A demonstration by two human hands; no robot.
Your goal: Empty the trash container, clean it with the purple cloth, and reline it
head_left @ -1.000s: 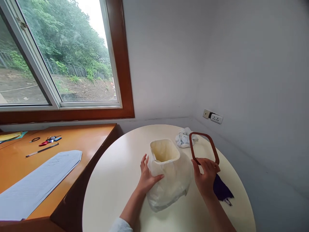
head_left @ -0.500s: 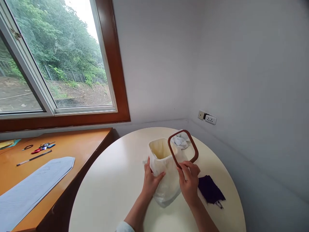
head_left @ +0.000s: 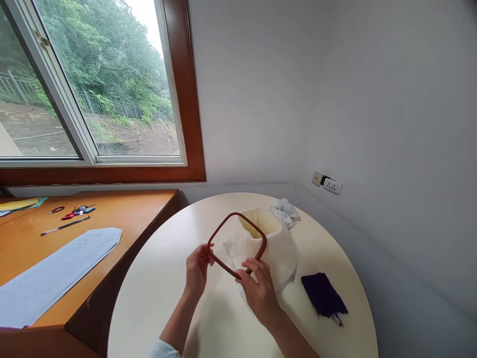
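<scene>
A brown, rounded-square rim ring [head_left: 223, 220] is held up in front of me, tilted, with both hands on it. My left hand [head_left: 197, 271] pinches its left corner. The fingers of my right hand [head_left: 259, 293] close on its near right corner. Just behind the ring stands a bin [head_left: 266, 221] with a cream inside, its mouth facing up. A thin white plastic bag [head_left: 285, 256] is draped over the bin's edge and hangs loosely down its outside. Part of the bin is seen through the ring, and its lower part is covered by the bag.
The round cream table [head_left: 156, 278] carries a crumpled white plastic piece [head_left: 286, 211] behind the bin and a folded dark purple cloth [head_left: 324, 294] at the right. On the wooden desk [head_left: 145, 209] at the left lie papers [head_left: 70, 268], a pen [head_left: 65, 226] and keys [head_left: 80, 211].
My left hand has let go of the bagged bin and taken hold of the ring. My right hand has brought the ring left and lower, in front of the bin.
</scene>
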